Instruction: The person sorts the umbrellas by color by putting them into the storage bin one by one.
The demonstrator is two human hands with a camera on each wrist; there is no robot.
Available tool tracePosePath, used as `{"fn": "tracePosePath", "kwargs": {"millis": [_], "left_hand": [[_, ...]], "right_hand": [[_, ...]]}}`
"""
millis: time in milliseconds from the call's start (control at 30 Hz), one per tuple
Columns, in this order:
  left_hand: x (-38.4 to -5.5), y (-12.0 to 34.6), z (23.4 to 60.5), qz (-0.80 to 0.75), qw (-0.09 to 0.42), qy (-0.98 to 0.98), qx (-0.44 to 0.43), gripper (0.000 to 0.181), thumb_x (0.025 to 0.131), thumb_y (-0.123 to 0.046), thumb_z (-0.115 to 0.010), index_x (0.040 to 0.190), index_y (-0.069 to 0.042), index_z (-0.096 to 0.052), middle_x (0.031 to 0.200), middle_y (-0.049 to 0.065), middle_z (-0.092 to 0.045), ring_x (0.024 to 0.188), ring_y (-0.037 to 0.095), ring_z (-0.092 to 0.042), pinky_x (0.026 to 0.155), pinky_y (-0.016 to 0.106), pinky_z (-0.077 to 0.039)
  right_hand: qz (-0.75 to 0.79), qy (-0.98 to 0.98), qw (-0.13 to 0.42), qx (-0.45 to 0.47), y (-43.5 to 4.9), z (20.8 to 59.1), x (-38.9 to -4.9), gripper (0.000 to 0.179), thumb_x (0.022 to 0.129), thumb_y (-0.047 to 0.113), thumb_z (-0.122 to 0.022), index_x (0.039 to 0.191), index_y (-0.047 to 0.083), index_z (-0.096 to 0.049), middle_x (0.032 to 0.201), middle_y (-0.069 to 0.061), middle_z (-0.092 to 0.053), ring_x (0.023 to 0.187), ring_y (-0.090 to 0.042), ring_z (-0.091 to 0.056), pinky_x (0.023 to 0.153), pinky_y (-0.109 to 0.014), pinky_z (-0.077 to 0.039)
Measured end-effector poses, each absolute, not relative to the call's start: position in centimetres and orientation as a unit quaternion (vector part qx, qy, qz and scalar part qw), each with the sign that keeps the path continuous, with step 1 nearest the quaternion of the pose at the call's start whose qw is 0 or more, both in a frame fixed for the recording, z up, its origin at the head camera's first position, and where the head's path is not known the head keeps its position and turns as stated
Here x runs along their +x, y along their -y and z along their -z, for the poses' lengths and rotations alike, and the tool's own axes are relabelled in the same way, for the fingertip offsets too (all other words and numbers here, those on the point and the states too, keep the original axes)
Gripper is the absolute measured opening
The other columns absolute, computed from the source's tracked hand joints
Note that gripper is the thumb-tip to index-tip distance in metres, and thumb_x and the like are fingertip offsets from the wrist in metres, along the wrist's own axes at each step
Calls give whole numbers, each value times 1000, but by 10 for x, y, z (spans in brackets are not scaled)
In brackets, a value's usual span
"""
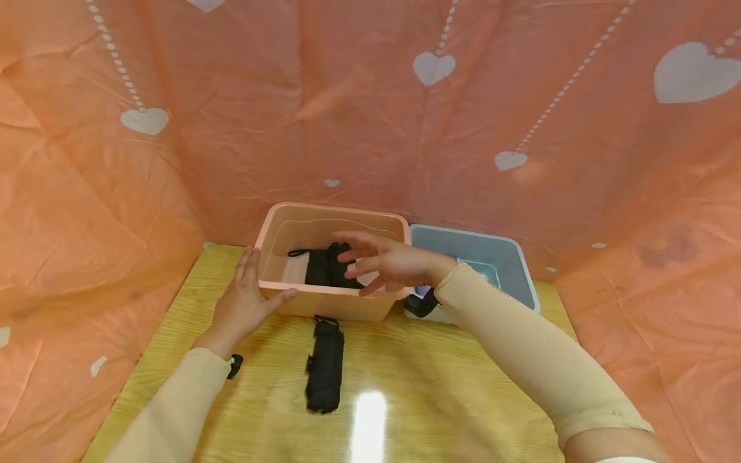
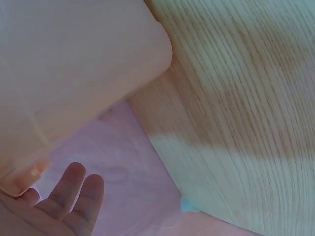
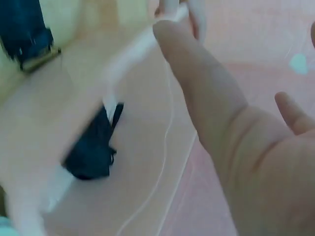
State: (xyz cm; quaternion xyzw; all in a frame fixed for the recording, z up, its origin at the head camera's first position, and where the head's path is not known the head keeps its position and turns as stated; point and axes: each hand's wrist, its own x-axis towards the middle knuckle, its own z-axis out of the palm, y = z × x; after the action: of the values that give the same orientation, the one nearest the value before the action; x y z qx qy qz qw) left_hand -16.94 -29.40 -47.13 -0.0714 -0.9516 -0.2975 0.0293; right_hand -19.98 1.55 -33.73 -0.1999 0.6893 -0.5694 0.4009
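Observation:
My left hand [image 1: 246,305] is at the left front corner of the peach plastic bin [image 1: 324,303], fingers extended along its side and thumb by the front rim. The left wrist view shows its fingertips [image 2: 74,184] beside the bin's outer wall. Over the bin's right half hovers my right hand [image 1: 393,260], fingers spread and holding nothing. Inside the bin lie black folded umbrellas [image 1: 321,267], partly hidden by that hand. Another black folded umbrella [image 1: 325,370] lies on the table in front, its strap toward the bin.
A grey-blue bin [image 1: 475,235] stands right beside the peach one, with a black strap-like item [image 1: 420,305] at its front left and purple things partly hidden by my right arm. Both stand on a wood-grain table [image 1: 266,411], against an orange sheet with hearts.

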Motion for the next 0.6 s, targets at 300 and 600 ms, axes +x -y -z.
{"fn": "tracePosePath", "kwargs": {"millis": [300,600], "left_hand": [[-173,295,470,297,30,952,-73,121,82,-76,-60,161,-10,4,166,9,7,122,57,-46,75,64,-49],[-172,293,468,301,21,951,-73,121,82,-76,-60,161,-11,5,166,8,9,121,57,-46,73,63,-50]], "right_hand": [[619,-640,410,-197,-28,386,-139,65,102,11,-57,158,27,-28,152,-14,-37,134,-30,-46,92,-55,-50],[656,-620,409,-136,-28,453,-109,61,102,8,-55,157,21,-32,148,-18,-40,128,-33,-51,91,-57,-50]]}}
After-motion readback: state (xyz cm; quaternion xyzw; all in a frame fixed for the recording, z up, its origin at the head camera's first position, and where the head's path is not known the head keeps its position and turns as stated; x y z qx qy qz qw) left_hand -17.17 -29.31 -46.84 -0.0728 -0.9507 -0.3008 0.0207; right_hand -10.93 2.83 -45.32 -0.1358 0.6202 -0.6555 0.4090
